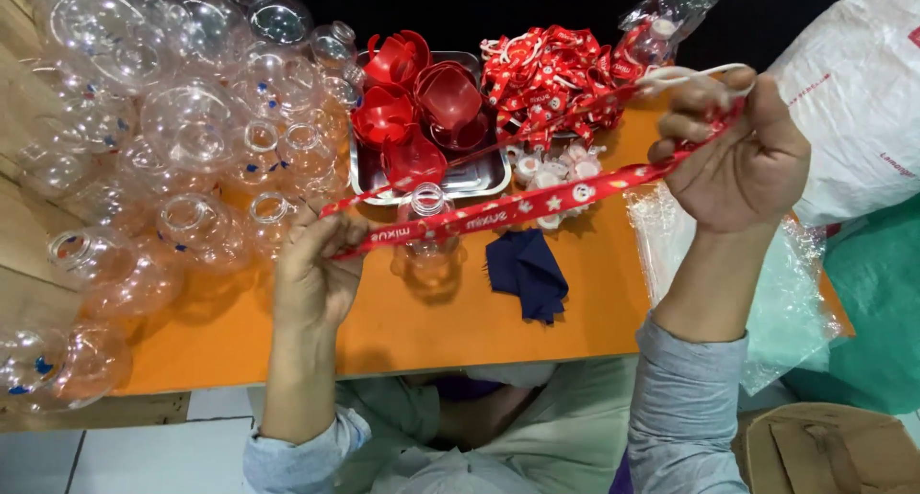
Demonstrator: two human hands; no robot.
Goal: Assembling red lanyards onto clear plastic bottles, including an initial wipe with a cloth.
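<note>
A red printed lanyard strap point(498, 209) is stretched taut between my two hands above an orange table point(422, 331). My left hand point(314, 264) pinches its lower left end. My right hand point(743, 154) is raised at the upper right, closed on the other end, with a white cord loop point(690, 74) over its fingers. A small clear plastic bottle point(426, 235) stands just behind the strap's middle. A dark blue cloth point(527, 272) lies on the table below it.
Several clear plastic globes point(182, 120) crowd the left side. A metal tray point(479, 178) holds red plastic caps point(417, 96). A heap of red straps point(546, 77) lies behind, and small white discs point(551, 168) lie beside the tray. Plastic bags point(853, 101) lie right.
</note>
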